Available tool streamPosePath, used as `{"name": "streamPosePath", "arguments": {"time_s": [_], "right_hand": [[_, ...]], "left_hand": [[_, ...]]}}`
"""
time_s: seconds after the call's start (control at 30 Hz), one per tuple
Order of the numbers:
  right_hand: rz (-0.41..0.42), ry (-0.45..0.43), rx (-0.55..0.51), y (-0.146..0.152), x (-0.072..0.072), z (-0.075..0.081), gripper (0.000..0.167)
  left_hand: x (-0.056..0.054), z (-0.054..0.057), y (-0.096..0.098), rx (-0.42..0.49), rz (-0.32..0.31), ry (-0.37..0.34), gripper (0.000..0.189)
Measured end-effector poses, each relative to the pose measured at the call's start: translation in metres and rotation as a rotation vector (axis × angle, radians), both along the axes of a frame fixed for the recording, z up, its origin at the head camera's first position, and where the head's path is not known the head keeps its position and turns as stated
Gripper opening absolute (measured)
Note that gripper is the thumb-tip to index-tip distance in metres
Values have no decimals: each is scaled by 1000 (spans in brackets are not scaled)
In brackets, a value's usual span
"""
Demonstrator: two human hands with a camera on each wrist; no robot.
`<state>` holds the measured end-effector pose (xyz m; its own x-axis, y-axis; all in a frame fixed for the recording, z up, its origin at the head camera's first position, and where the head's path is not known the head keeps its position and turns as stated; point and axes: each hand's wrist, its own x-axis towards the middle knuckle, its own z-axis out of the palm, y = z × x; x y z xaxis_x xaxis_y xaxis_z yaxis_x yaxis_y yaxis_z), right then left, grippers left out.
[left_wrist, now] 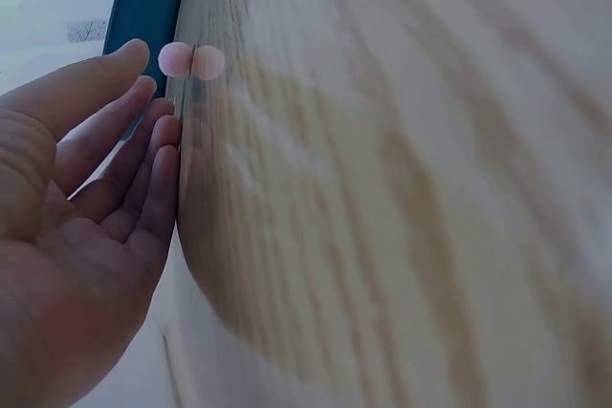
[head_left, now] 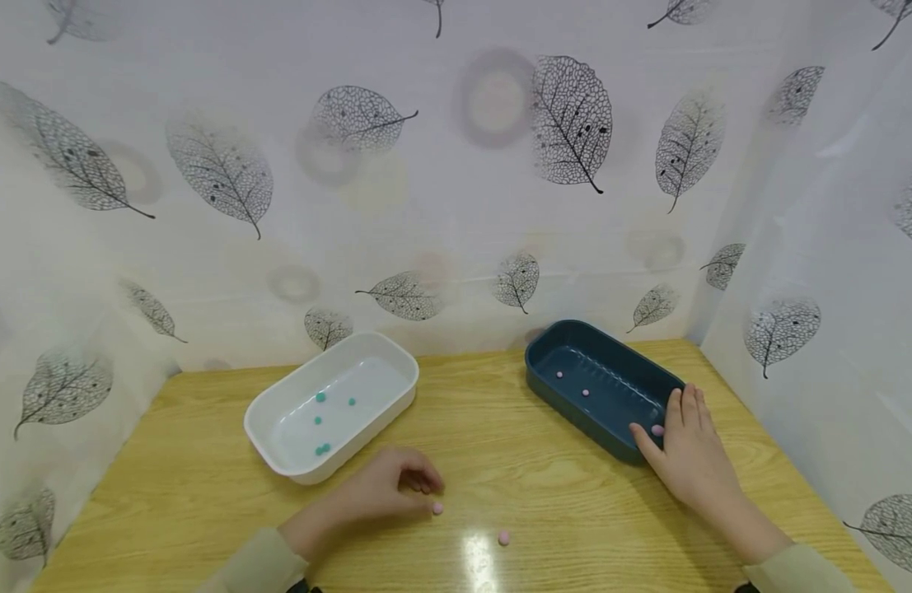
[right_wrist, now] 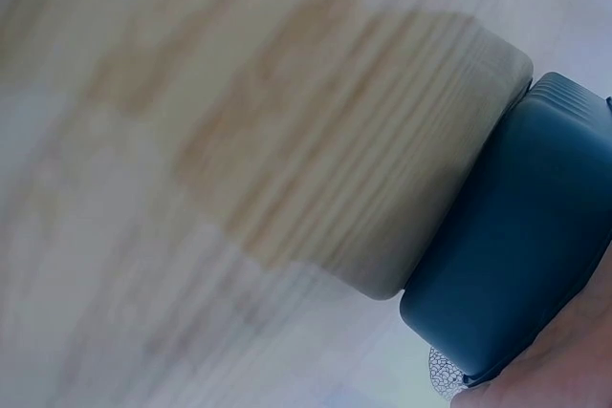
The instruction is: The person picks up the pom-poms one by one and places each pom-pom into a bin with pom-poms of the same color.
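My left hand (head_left: 385,486) is low over the wooden table, fingers loosely bent. A small pink ball (head_left: 437,508) lies by its thumb tip; in the left wrist view a pink ball (left_wrist: 175,59) shows just beyond the fingertips, not gripped. Farther right is another pink ball (head_left: 503,538). On the near right end of the dark blue dish (head_left: 574,413) rests my right hand (head_left: 694,461), thumb and fingers spread and fairly straight. One pink ball (head_left: 658,430) shows between that thumb and index finger, apparently loose inside the dish. Two more pink balls lie farther back in it.
A white dish (head_left: 273,461) holding several small green balls (head_left: 320,397) stands on the left of the table (head_left: 485,428). A leaf-patterned curtain (head_left: 456,214) closes off the back and both sides.
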<state>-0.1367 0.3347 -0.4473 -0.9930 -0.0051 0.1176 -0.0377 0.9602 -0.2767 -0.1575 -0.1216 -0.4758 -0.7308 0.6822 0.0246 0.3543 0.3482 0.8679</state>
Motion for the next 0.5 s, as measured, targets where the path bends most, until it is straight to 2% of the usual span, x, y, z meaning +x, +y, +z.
{"name": "streamPosePath", "arguments": {"time_s": [0.13,0.37,0.5], "right_hand": [[2,9,-4,0,0,-1,99],[2,15,-3,0,0,-1,99],[-1,10,-2,0,0,-1,99]], "left_hand": [[1,3,1,-36,-38,50,16],[-1,2,2,-93,-92,205,13],[-2,1,3,-114,-95,238,12]]}}
